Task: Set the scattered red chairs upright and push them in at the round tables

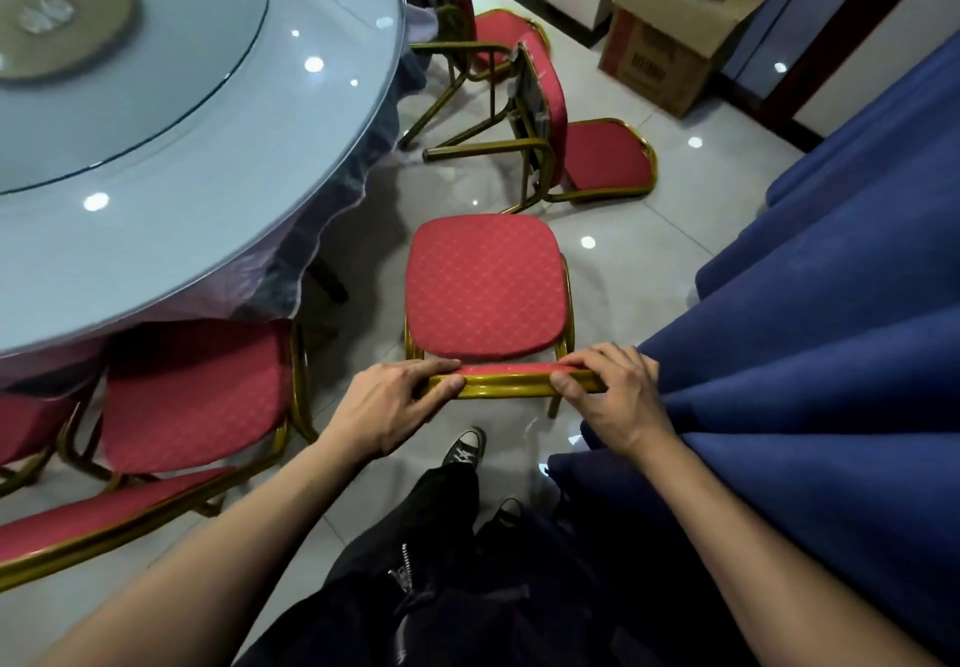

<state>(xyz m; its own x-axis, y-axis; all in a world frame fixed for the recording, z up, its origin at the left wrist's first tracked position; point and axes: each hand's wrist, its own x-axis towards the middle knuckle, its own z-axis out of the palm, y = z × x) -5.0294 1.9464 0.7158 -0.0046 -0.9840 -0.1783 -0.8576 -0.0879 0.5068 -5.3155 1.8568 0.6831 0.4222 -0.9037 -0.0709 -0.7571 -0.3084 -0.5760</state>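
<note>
The gold metal top rail of an upright red padded chair (485, 287) is gripped by both hands, left hand (395, 406) and right hand (613, 396), fingers curled over it. The round glass-topped desk (249, 157) lies at ten o'clock; a toppled red chair (571, 147) at twelve.

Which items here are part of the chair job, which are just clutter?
Job: held chair, left hand, right hand, tipped chair, second tipped chair, tucked chair, round table.
Clutter: cardboard box, blue curtain.
</note>
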